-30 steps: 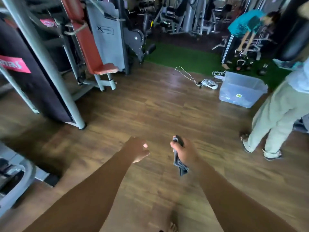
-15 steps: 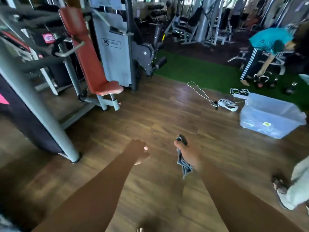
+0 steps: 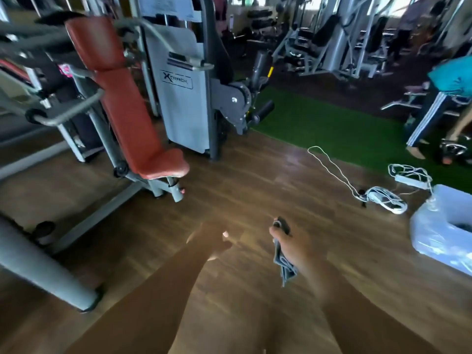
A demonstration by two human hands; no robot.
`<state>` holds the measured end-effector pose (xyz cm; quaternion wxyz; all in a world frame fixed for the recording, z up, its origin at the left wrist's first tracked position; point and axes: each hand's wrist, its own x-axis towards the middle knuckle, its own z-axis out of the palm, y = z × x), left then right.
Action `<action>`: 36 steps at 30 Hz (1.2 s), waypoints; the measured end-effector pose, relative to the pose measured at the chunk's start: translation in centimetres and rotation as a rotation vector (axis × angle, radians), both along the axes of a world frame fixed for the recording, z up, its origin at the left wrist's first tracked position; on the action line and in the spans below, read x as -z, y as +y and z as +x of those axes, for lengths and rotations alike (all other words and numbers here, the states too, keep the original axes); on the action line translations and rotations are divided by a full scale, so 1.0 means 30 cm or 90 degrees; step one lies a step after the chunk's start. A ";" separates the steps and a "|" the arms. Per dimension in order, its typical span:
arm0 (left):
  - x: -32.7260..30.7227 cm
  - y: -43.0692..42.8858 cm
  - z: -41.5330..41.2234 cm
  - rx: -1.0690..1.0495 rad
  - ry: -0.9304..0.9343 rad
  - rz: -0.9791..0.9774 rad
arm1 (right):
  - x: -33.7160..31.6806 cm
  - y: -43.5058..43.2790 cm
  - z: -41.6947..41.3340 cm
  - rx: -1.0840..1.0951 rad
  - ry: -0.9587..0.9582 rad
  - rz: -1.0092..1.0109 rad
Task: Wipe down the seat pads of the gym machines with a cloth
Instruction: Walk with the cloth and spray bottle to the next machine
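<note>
My right hand grips a folded grey cloth that hangs down below the fist, over the wooden floor. My left hand is held out beside it, fingers loosely curled, holding nothing. Ahead and to the left stands a gym machine with a red seat pad and a long red backrest leaning up from it. Both hands are well short of the seat, with bare floor between.
A thick grey post rises at the left. A grey weight-stack cover stands behind the seat. White cables and a clear plastic bin lie on the right. A person in a teal top bends over the green turf.
The view has moved forward and turned left; the red seat now looks larger and closer. The person in light trousers has left the frame. My hands hold the same pose with the cloth.
</note>
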<state>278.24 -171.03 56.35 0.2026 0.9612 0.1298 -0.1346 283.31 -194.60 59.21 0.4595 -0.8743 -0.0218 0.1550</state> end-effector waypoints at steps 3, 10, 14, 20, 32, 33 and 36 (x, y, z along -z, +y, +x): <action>-0.016 0.113 0.191 -0.089 0.004 -0.038 | -0.022 0.133 0.258 -0.057 0.024 -0.025; -0.038 0.476 0.543 -0.234 0.010 -0.070 | -0.051 0.564 0.765 -0.204 -0.042 -0.051; -0.010 0.726 0.722 -0.248 0.031 -0.061 | -0.005 0.840 1.001 -0.261 -0.049 -0.058; -0.020 1.071 0.965 -0.274 0.042 -0.050 | 0.035 1.213 1.322 -0.307 -0.053 -0.073; 0.329 1.567 1.395 -0.497 0.092 -0.175 | 0.335 1.964 1.898 -0.532 0.008 -0.135; 0.359 1.595 1.424 -0.525 0.094 -0.189 | 0.367 2.022 1.938 -0.555 0.017 -0.139; 0.430 1.669 1.504 -0.604 0.092 -0.226 | 0.466 2.180 2.035 -0.611 0.036 -0.159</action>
